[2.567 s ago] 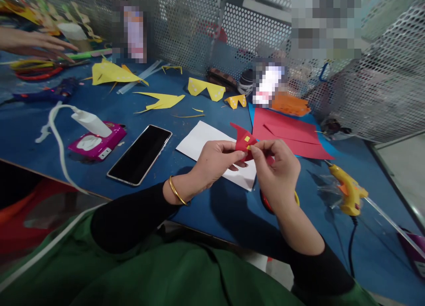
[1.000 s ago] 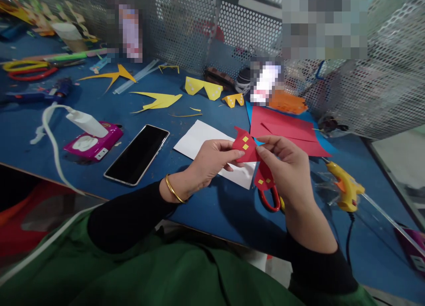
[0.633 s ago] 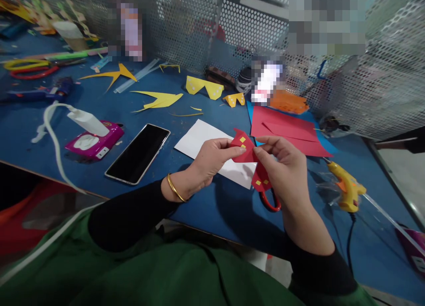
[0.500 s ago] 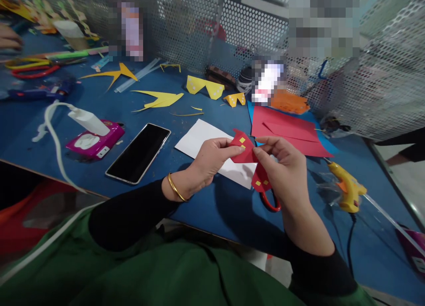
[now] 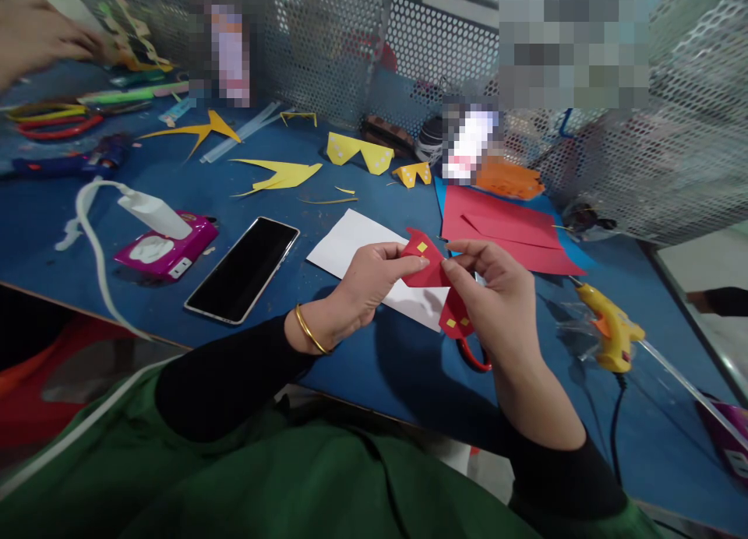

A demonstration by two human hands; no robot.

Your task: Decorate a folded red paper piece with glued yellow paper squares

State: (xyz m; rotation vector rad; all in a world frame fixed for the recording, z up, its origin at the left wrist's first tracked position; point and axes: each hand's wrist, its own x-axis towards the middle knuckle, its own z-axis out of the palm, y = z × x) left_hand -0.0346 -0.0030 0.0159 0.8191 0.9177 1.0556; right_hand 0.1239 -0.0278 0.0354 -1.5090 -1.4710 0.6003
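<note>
Between my two hands is a red paper cutout [image 5: 431, 273] shaped like glasses, with small yellow squares on it. My left hand [image 5: 372, 278] pinches its left part between thumb and fingers. At the middle of the cutout, my right hand [image 5: 494, 286] has thumb and index finger closed on the paper; whether they also hold something tiny I cannot tell. The cutout's right part hangs down below my right fingers. Under it lie scissors with a red handle [image 5: 476, 357], mostly hidden. A white sheet of paper [image 5: 351, 239] lies beneath my hands.
Yellow paper glasses [image 5: 359, 153] and smaller orange ones [image 5: 414, 174] stand at the back. Red paper sheets [image 5: 502, 231] and a yellow glue gun [image 5: 611, 329] are at right. A phone [image 5: 242, 270] and a purple power socket [image 5: 169, 247] lie left. Another person's hand [image 5: 44, 36] reaches in far left.
My hands and the red cutout have barely moved. The other person's hand at the far left has come further into view, over the cup there.
</note>
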